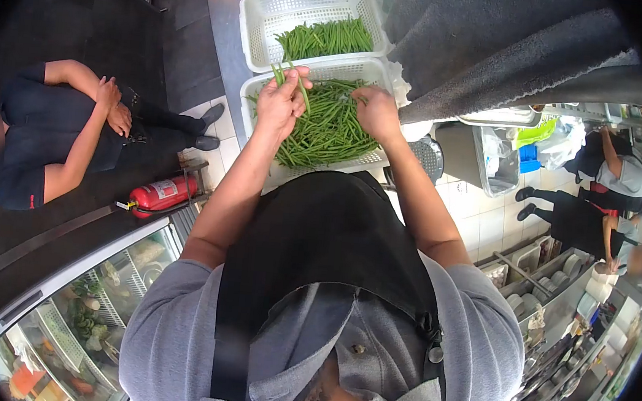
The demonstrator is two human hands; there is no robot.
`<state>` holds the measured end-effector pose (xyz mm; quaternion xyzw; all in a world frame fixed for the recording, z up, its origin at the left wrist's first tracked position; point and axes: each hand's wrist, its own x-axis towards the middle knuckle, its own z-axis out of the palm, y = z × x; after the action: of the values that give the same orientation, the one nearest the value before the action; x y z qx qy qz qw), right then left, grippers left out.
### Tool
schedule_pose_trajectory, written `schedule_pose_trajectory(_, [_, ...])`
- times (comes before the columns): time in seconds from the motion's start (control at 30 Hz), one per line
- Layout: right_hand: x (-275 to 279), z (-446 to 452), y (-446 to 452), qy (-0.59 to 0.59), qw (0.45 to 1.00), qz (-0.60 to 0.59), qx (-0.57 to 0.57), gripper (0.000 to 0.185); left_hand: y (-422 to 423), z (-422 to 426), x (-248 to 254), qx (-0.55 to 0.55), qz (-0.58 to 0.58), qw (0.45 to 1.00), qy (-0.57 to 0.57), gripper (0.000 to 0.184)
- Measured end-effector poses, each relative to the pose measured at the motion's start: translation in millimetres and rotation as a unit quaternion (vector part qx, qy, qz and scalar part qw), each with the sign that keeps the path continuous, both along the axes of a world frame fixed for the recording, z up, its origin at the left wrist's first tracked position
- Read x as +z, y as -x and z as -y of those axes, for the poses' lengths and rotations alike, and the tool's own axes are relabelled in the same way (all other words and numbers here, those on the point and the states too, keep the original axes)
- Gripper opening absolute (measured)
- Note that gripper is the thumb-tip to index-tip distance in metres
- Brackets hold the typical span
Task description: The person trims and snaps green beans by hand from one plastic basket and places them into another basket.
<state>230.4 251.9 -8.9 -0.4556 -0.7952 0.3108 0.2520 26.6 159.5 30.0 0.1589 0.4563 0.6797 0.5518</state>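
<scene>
Between the thumb and fingers of my left hand [282, 104] are a few green beans, their ends sticking up past the fingertips. That hand is closed and hovers over the left side of the near white basket [384, 70]. A loose heap of green beans [326, 136] fills this basket. At the heap's right side my right hand [379, 116] has its fingers curled together on beans; its fingertips are partly hidden among them. Just beyond, a second white perforated basket [263, 31] holds a neater, lined-up pile of green beans [326, 39].
Both baskets rest on a metal counter [226, 20]. A dark cloth [495, 44] hangs at the right, near a grey bin [470, 156]. On the left stand a person [60, 128] with folded arms and a red fire extinguisher [160, 194]. Other people are far right.
</scene>
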Motion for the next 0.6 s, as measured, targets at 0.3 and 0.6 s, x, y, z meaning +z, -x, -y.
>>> schedule_pose_trajectory(0.3, [-40.3, -22.7, 20.1, -0.069, 0.957, 0.209, 0.187, 0.022, 12.7, 4.2, -14.6, -0.121, -0.154, 0.981, -0.012, 0.037])
schedule_pose_trajectory(0.6, [66.8, -20.3, 13.0, -0.004, 0.972, 0.061, 0.225, 0.01, 1.0, 1.3, -11.5, -0.184, -0.514, 0.838, 0.018, 0.041])
